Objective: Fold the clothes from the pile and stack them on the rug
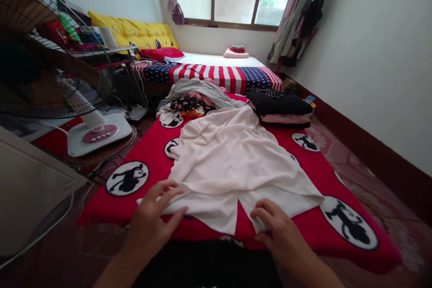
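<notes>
Two hands on hem of pale garment (232, 157): left hand (151, 222) spread flat (7 o'clock), right hand (278, 229) pinching, 5 o'clock. Garment not yet folded; folded stack (281, 108) at 1, loose heap (195, 96) at 12.

pale pink garment (232, 162), soft and wrinkly, spread mostly flat on the red blanket (320, 166) with black cartoon circles. Near hem splits in the middle, far end reaches the clothes pile (195, 96).

Bare blanket (313, 162) lies open either side of the garment (232, 157), while a clothes heap (195, 94), folded stack (280, 108) and fan (97, 132) block beyond and left.
</notes>
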`<state>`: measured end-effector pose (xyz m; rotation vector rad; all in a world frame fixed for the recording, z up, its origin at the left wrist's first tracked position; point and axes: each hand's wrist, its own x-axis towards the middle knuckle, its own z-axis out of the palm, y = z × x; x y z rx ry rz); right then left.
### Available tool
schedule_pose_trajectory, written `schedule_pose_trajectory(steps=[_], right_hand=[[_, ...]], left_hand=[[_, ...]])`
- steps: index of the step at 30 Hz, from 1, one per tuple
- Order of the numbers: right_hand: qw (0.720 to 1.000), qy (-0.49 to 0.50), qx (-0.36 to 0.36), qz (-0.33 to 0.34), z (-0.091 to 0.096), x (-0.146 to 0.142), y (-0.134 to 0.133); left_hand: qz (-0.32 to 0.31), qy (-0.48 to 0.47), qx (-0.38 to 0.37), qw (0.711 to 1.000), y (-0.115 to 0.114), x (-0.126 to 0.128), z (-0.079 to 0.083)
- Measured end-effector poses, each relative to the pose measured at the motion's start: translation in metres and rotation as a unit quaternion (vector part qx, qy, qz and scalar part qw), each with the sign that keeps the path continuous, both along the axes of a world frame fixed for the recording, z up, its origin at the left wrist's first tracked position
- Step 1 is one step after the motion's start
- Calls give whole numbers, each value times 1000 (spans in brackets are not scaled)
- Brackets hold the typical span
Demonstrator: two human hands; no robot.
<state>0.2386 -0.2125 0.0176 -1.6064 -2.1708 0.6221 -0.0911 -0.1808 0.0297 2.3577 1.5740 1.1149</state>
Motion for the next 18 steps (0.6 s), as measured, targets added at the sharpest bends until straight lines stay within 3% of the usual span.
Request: schedule_pose_trajectory(steps=[3,5,10,15,18], right_hand=[[999,25,23,7,-9,2,3],[998,40,37,9,-15,2,5],[997,33,73,-17,-17,-4,6],[993,50,109,-23,-12,-24,5],[989,71,132,-10,-12,-40,7]], left_hand=[[-154,34,-72,985,-7,53,-12],[-189,60,-92,976,-8,77,-20],[-198,54,-80,975,-3,97,-27],[-177,-110,-84,974,0,97,-13],[-185,-148,-83,968,0,103,-5]])
